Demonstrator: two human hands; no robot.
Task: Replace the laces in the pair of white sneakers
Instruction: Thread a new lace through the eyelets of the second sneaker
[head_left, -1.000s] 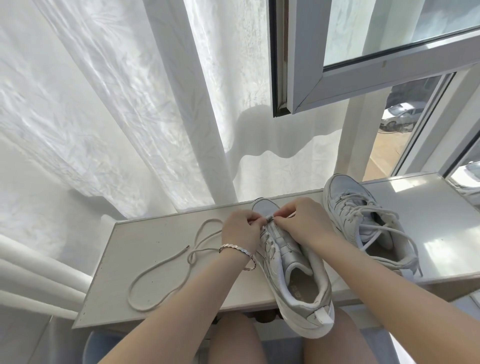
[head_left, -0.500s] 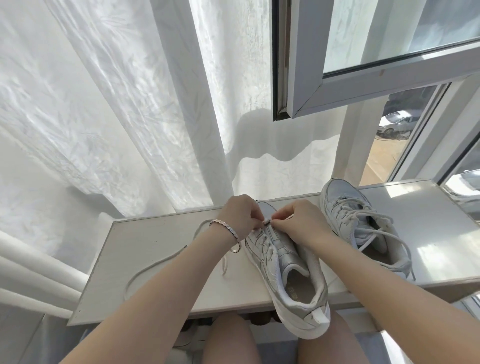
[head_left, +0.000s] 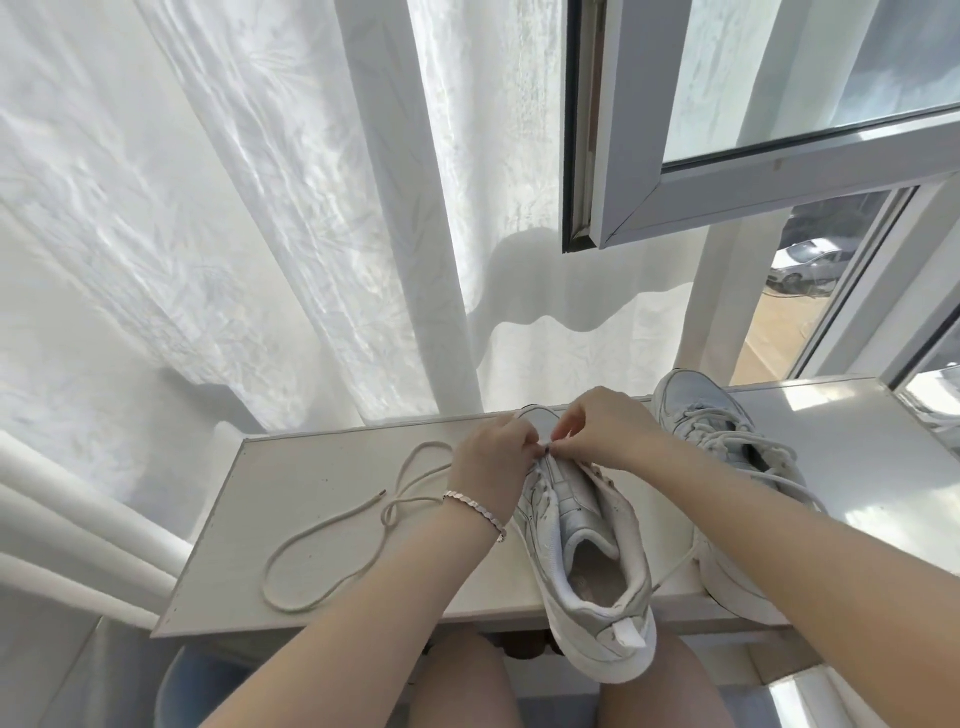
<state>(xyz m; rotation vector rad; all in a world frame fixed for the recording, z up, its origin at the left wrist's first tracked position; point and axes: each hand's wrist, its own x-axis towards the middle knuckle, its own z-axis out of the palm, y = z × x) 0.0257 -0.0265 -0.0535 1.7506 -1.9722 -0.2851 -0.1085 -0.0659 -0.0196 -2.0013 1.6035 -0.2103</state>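
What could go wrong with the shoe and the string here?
The heel of the sneaker hangs past the ledge edge, so it could tip off. The lace crosses itself on the ledge and might knot when pulled. The left hand and right hand pinch its small tip, which could slip.

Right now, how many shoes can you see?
2. The middle sneaker lies on the ledge, with the left hand and right hand pinching at its front. The laced sneaker sits to its right. None seem hidden.

A white windowsill (head_left: 332, 467) carries two white sneakers (head_left: 582, 545) and a loose lace (head_left: 332, 540).
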